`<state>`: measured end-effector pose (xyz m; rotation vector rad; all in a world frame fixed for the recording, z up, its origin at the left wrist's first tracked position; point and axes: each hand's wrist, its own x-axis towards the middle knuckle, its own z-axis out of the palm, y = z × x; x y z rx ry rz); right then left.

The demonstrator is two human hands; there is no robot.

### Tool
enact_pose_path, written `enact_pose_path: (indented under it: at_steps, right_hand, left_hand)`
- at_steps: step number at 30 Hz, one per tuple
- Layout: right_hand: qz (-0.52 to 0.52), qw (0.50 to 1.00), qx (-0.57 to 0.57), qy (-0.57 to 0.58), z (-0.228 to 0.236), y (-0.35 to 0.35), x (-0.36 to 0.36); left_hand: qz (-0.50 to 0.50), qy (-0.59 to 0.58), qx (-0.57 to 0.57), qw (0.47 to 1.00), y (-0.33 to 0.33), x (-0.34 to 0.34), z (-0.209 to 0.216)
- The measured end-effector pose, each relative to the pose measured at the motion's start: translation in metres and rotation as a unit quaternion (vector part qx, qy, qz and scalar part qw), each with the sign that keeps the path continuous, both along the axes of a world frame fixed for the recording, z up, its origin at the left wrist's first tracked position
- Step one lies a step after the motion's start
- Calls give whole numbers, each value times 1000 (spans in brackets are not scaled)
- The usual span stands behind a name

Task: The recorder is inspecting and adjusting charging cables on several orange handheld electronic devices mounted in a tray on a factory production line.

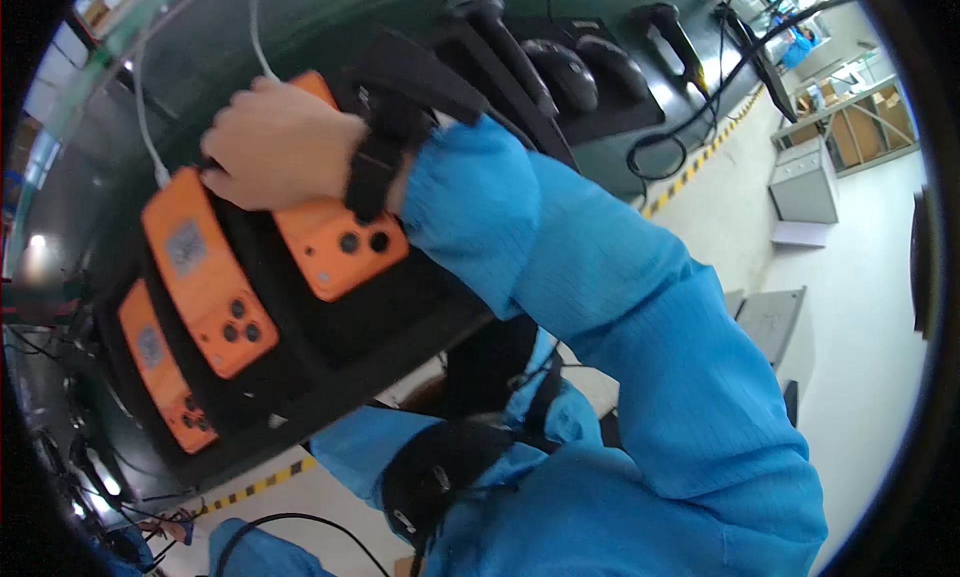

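Observation:
My right hand (283,145) reaches in from the right and covers the middle of an orange phone (340,242), which lies back up on a black foam tray (370,322). Its fingers are curled, the tips beside the phone's left edge; a small dark bit shows between them, too small to name. A black band circles the wrist. To the left lies a second orange phone (208,277) with a pale square label on its back. Farther left is a third orange phone (165,367), labelled likewise. My left hand is not in view.
White cables (140,97) run to the first two phones' upper ends. Behind stand a black handheld scanner (505,52), two dark mouse-shaped devices (562,74) on a black mat, and another scanner (675,42). A black cable (740,72) loops over the table's right edge. Yellow-black tape (700,157) marks the floor.

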<state>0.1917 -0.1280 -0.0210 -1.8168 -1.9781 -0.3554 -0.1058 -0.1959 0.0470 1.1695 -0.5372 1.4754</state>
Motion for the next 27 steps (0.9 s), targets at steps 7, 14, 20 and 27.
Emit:
enact_pose_path:
  at_steps: [7,14,20,27]
  right_hand:
    - [43,998,9,47,-4,1,-11]
    - [44,996,-38,71,3,-18,0]
    - [49,996,11,79,0,-11,0]
    - [86,994,4,74,11,-8,-9]
  left_hand:
    - [-60,-28,29,997,10,-27,5]
    - [-161,-50,59,984,17,-34,10]
    - [-25,210,-122,970,83,-4,9]
    - [416,642,80,638,229,89,-43]
